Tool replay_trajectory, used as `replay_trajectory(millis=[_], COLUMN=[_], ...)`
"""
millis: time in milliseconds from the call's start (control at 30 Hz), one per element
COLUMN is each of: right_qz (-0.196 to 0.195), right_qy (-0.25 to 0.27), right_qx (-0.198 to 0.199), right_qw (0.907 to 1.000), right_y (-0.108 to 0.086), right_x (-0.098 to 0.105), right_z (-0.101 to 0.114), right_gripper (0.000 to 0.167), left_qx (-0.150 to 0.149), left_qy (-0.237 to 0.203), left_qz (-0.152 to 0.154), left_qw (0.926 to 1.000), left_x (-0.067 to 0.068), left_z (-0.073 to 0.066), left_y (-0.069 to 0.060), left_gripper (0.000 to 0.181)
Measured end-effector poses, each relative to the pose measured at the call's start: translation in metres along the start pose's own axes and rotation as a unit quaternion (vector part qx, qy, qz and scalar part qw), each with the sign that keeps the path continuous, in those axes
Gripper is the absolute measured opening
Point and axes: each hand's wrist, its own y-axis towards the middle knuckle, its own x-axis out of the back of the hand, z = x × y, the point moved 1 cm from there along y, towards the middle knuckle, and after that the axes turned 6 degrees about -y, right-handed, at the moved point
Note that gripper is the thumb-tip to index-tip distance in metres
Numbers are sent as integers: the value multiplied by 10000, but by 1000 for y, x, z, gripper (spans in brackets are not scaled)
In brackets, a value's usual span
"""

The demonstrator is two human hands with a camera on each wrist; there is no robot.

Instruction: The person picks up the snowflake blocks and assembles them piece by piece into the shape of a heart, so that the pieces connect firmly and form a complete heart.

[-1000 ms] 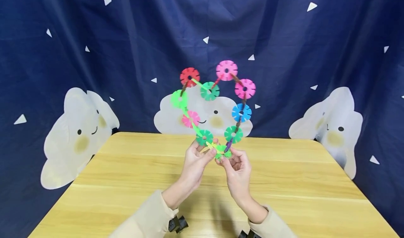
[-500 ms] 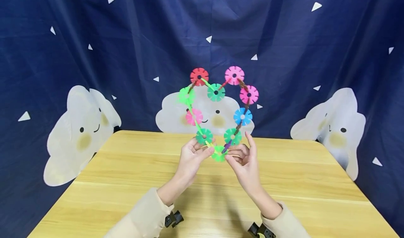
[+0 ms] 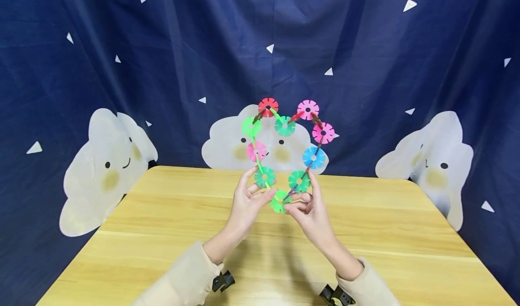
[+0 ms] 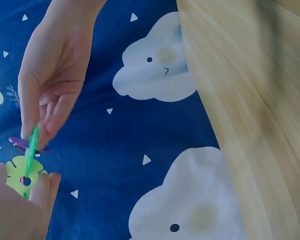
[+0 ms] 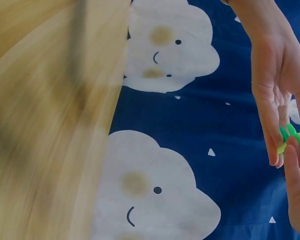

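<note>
Both hands hold up a heart-shaped ring of interlocking plastic discs [image 3: 279, 207] above the table. A red disc [image 3: 268, 102] and a pink disc [image 3: 308, 104] form its two upper lobes, with a teal disc [image 3: 285, 131] at the dip between them. A blue disc [image 3: 308, 154] sits on the right side. My left hand [image 3: 244, 206] pinches the lower left, by a yellow disc [image 4: 18, 166]. Opposite it, my right hand [image 3: 313, 213] pinches the lower right, near a purple disc [image 4: 21, 143]; its index finger points up beside the ring. Some fingertips are hidden behind discs.
Below the hands lies a light wooden table [image 3: 162, 215]. A dark blue curtain [image 3: 227, 35] with white triangles and cloud prints [image 3: 103, 175] hangs behind it. A small black device [image 3: 223, 281] is strapped at each wrist.
The ring's top has come lower and shifted right, and its bottom disc now faces the head camera. My right hand has spread its index finger upward; both hands keep their grip.
</note>
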Motion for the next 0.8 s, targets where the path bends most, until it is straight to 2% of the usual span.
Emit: replay_trajectory(millis=[200, 333, 500, 633, 800], right_qz=[-31, -90, -92, -12, -54], right_qy=[-27, -47, 46, -50, -233], right_qx=[435, 702, 601, 530, 154], right_qw=[9990, 9975, 9981, 9986, 9996], right_y=[-2, -1, -1, -2, -5], right_x=[-1, -3, -2, 0, 1], right_z=[1, -1, -4, -5, -9], right_gripper=[85, 84, 83, 83, 83], left_qx=[112, -38, -149, -56, 45], left_qy=[-63, -40, 84, 165, 250], left_qz=[237, 263, 236, 135, 78], left_qw=[9996, 9996, 9996, 9998, 9996], left_x=[1, 0, -3, -3, -4], left_z=[-1, -1, 1, 4, 11], left_y=[-1, -2, -5, -6, -8], left_gripper=[61, 61, 60, 58, 59])
